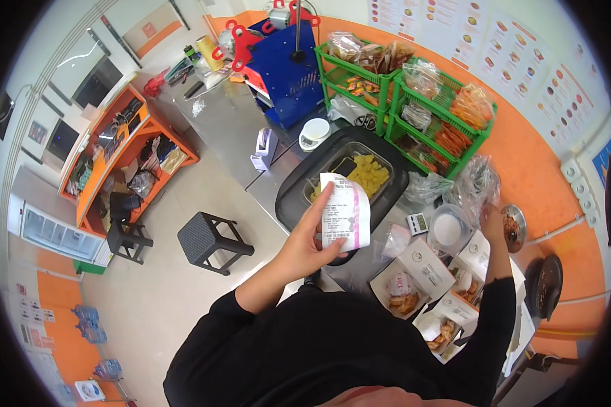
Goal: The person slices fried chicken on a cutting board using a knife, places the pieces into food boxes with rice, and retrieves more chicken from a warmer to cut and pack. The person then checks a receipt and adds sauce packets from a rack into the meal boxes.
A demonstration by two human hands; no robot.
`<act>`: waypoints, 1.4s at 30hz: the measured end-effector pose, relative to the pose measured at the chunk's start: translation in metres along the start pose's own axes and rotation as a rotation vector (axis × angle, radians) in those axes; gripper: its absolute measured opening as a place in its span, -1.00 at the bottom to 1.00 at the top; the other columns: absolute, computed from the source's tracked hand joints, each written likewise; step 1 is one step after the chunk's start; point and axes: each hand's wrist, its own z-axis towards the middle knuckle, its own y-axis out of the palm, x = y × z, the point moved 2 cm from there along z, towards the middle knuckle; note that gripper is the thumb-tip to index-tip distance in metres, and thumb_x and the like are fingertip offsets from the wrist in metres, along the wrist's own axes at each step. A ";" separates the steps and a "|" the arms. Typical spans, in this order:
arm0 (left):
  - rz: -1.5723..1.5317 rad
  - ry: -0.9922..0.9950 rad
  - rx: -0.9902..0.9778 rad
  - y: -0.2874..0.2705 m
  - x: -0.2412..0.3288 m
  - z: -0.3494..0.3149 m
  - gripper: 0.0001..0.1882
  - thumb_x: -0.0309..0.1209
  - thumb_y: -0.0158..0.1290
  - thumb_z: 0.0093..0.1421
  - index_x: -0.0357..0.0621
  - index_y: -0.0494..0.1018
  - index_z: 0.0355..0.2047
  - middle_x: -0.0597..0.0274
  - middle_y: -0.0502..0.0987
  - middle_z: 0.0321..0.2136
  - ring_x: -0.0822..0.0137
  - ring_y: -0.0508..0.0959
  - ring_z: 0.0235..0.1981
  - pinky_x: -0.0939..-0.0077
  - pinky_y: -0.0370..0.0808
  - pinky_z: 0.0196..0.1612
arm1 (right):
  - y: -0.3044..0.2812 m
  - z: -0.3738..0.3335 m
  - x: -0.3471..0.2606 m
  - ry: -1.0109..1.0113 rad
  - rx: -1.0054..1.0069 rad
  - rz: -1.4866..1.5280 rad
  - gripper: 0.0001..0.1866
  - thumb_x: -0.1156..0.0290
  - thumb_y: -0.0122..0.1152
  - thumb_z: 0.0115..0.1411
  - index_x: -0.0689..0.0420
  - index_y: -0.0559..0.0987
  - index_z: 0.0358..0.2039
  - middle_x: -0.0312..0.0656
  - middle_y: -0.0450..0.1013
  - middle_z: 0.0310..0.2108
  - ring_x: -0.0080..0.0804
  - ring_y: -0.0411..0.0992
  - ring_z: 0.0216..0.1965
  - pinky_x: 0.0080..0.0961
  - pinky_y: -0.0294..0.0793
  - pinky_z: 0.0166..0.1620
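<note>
My left hand pinches a paper receipt with a pink edge, held up over a black tub. Behind the paper, a clear tray inside the tub holds yellow chunks of food. My right hand reaches to the far right, between clear plastic bags and a metal bowl of brown food. Its fingers are small and partly hidden, so their grip is unclear. Below that arm, several open cardboard boxes hold fried pieces and paper-wrapped portions.
A round clear container and a small digital timer sit near the boxes. Green tiered baskets with bagged goods stand at the back. A white scale, a blue machine and a black stool are farther left.
</note>
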 end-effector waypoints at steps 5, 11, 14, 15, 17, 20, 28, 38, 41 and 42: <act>-0.006 0.105 -0.045 -0.018 0.005 0.000 -0.03 -0.77 -0.03 0.14 0.03 -0.28 0.42 0.08 0.02 0.32 0.23 0.43 0.10 0.41 0.66 -0.14 | 0.097 0.021 0.138 0.113 -0.307 -0.244 -0.79 0.42 0.11 -0.06 0.09 0.60 -0.36 0.02 0.55 -0.34 -0.03 0.51 -0.29 -0.13 0.48 -0.27; 0.037 -0.004 0.169 -0.029 -0.001 -0.024 -0.03 -0.77 -0.03 0.14 0.02 -0.29 0.42 0.02 0.19 0.24 0.21 0.50 0.04 0.39 0.66 -0.14 | 0.138 0.068 0.070 0.050 -0.627 -0.439 -0.62 0.27 0.09 0.05 0.31 0.62 -0.25 0.18 0.52 -0.16 0.05 0.51 -0.07 -0.18 0.46 0.04; 0.050 -0.030 0.185 -0.032 -0.010 -0.026 -0.04 -0.76 -0.02 0.16 0.04 -0.29 0.42 0.06 0.16 0.25 0.25 0.49 0.02 0.41 0.66 -0.16 | 0.125 0.075 0.058 0.170 -0.658 -0.315 -0.57 0.24 0.03 0.16 0.34 0.57 -0.13 0.20 0.51 -0.12 0.04 0.50 -0.05 -0.18 0.45 0.06; 0.080 -0.027 0.175 -0.033 -0.012 -0.025 -0.04 -0.75 -0.02 0.16 0.05 -0.29 0.42 0.08 0.14 0.25 0.27 0.49 0.03 0.43 0.66 -0.17 | 0.120 0.073 0.056 0.160 -0.670 -0.306 -0.57 0.24 0.03 0.16 0.34 0.57 -0.13 0.20 0.51 -0.12 0.04 0.50 -0.06 -0.18 0.45 0.05; 0.080 -0.029 0.176 -0.029 -0.008 -0.020 -0.04 -0.73 0.00 0.16 0.04 -0.28 0.42 0.11 0.12 0.27 0.31 0.48 0.03 0.45 0.67 -0.18 | 0.103 0.071 0.054 0.153 -0.713 -0.295 -0.58 0.25 0.04 0.16 0.34 0.57 -0.13 0.20 0.51 -0.12 0.05 0.50 -0.06 -0.19 0.45 0.05; 0.044 -0.015 0.163 -0.024 -0.002 -0.014 -0.03 -0.74 0.02 0.14 -0.01 -0.27 0.42 0.11 0.09 0.27 0.32 0.46 0.05 0.46 0.67 -0.16 | 0.077 0.069 0.041 0.131 -0.790 -0.257 -0.59 0.26 0.05 0.17 0.33 0.56 -0.12 0.20 0.51 -0.13 0.05 0.50 -0.07 -0.19 0.45 0.03; 0.042 -0.023 0.105 -0.023 0.002 -0.008 0.03 -0.76 0.08 0.07 -0.01 -0.25 0.42 0.09 0.03 0.30 0.28 0.43 0.08 0.42 0.66 -0.14 | 0.020 0.056 0.006 0.095 -0.887 -0.173 -0.61 0.28 0.07 0.18 0.31 0.55 -0.11 0.19 0.52 -0.13 0.05 0.50 -0.09 -0.20 0.46 0.00; 0.069 -0.027 0.066 -0.020 0.007 -0.007 0.02 -0.75 0.08 0.10 -0.03 -0.28 0.42 0.07 0.04 0.32 0.25 0.38 0.14 0.42 0.64 -0.10 | 0.057 0.043 0.047 0.154 -0.780 0.057 -0.62 0.44 0.10 0.03 0.17 0.57 -0.09 0.20 0.51 -0.12 0.05 0.50 -0.07 -0.18 0.47 -0.03; 0.078 -0.020 0.070 -0.019 0.007 -0.009 0.02 -0.75 0.08 0.10 -0.02 -0.28 0.42 0.07 0.03 0.32 0.24 0.37 0.15 0.42 0.64 -0.10 | 0.076 0.046 0.058 0.166 -0.857 -0.201 -0.59 0.46 0.07 0.07 0.23 0.52 -0.02 0.23 0.47 -0.06 0.10 0.46 0.00 -0.16 0.43 0.04; 0.082 -0.009 0.064 -0.019 0.008 -0.010 0.02 -0.75 0.08 0.10 -0.02 -0.28 0.42 0.07 0.04 0.32 0.24 0.37 0.15 0.42 0.65 -0.10 | 0.082 0.045 0.074 0.240 -0.739 -0.181 -0.59 0.45 0.05 0.10 0.26 0.50 -0.01 0.25 0.45 -0.03 0.12 0.43 0.03 -0.16 0.40 0.07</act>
